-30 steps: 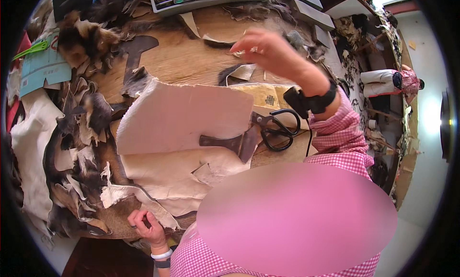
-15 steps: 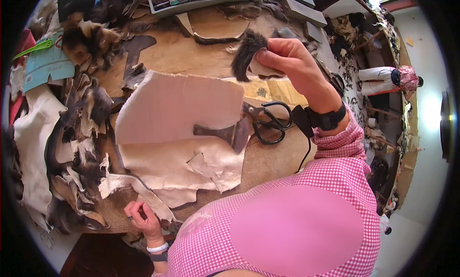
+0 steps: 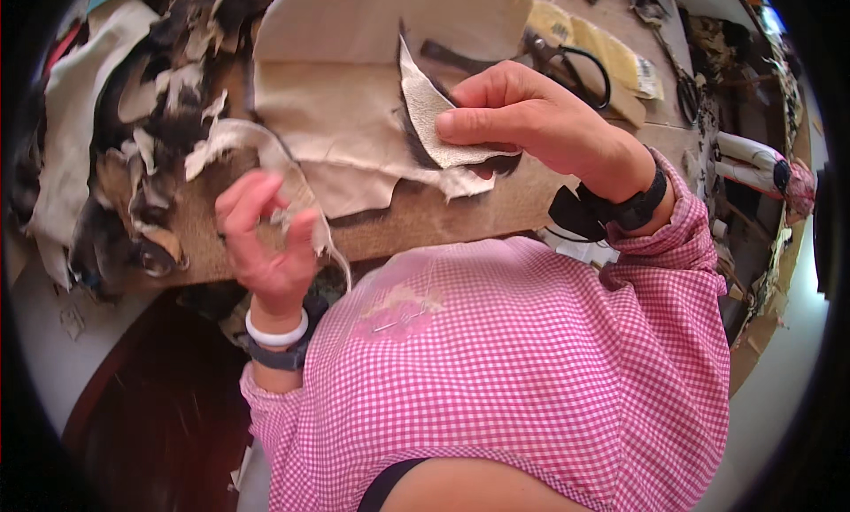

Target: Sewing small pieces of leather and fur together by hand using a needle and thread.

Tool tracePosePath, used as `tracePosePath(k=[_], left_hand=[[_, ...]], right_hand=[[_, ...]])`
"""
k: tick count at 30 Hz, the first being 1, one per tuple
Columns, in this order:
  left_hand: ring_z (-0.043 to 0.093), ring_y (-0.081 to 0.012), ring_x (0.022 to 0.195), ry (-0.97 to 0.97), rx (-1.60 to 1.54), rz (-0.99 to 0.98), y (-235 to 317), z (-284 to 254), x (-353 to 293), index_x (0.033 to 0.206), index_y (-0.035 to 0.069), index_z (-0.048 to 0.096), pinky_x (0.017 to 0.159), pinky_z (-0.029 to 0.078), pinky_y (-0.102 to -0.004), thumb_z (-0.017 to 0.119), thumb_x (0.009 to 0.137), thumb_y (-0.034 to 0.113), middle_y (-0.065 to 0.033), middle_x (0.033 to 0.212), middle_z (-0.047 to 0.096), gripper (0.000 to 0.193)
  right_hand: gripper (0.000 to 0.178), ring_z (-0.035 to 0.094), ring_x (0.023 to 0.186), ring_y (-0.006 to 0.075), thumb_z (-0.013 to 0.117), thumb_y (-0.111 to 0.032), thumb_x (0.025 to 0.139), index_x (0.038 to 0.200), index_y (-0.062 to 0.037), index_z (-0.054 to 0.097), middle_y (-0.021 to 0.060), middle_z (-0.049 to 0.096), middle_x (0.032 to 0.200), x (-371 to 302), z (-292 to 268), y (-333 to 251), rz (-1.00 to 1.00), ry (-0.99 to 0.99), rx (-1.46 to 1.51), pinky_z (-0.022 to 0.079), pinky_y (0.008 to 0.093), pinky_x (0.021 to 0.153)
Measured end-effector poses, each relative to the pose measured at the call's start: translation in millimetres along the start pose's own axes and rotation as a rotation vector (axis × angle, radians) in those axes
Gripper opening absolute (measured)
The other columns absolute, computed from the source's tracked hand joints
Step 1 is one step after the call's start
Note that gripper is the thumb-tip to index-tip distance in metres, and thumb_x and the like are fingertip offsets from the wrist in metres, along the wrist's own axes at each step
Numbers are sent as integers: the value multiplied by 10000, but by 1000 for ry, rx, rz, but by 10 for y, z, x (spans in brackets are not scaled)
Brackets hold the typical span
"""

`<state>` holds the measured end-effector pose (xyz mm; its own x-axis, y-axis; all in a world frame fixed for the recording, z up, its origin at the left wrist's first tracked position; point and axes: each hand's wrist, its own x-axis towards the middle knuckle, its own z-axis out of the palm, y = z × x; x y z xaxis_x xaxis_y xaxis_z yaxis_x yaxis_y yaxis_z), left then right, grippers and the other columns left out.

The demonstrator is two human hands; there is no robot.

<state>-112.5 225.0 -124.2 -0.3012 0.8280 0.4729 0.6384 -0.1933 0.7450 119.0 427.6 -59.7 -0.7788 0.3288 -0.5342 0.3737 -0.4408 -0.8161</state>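
My right hand (image 3: 540,127) pinches a small fur piece (image 3: 429,114) between thumb and fingers. Its pale skin side faces up, with dark hair fringing the edges. Beneath it a large pale hide (image 3: 328,96) lies on the wooden table (image 3: 390,233). My left hand (image 3: 266,238) is raised at the table's front edge, fingers curled but apart and slightly blurred, with nothing visible in them. Behind the left hand, a narrow pale hide strip (image 3: 252,136) hangs over the edge. Black-handled scissors (image 3: 589,78) and a dark flat tool (image 3: 452,55), partly hidden by my right hand, lie beyond.
Furry scraps (image 3: 164,87) are heaped on the left, beside a long pale hide (image 3: 88,114). A yellow paper package (image 3: 611,56) lies at the far right of the table. Another person (image 3: 761,162) is in the right background, near shelving with scraps.
My right hand has brought the fur piece nearer and turned its skin side up. My left hand has risen and its fingers have spread. The view has shifted toward my body.
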Motion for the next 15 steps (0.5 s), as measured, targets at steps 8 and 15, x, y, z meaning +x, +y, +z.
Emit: tracePosePath(k=[8, 15], left_hand=[[716, -269, 806, -202, 74, 425, 301, 314, 292, 1075, 13, 697, 666, 588, -333, 710, 729, -77, -173, 1081, 697, 358], [729, -293, 802, -225, 42, 280, 298, 222, 103, 1067, 0, 634, 665, 580, -334, 678, 788, -69, -172, 999, 715, 290]], right_hand=[[281, 535, 715, 5, 623, -261, 1014, 1048, 7, 696, -66, 618, 778, 44, 295, 252, -78, -182, -171, 412, 183, 608], [396, 608, 894, 97, 678, -294, 961, 1235, -12, 624, 10, 666, 997, -114, 327, 403, -739, 85, -498, 441, 241, 716]])
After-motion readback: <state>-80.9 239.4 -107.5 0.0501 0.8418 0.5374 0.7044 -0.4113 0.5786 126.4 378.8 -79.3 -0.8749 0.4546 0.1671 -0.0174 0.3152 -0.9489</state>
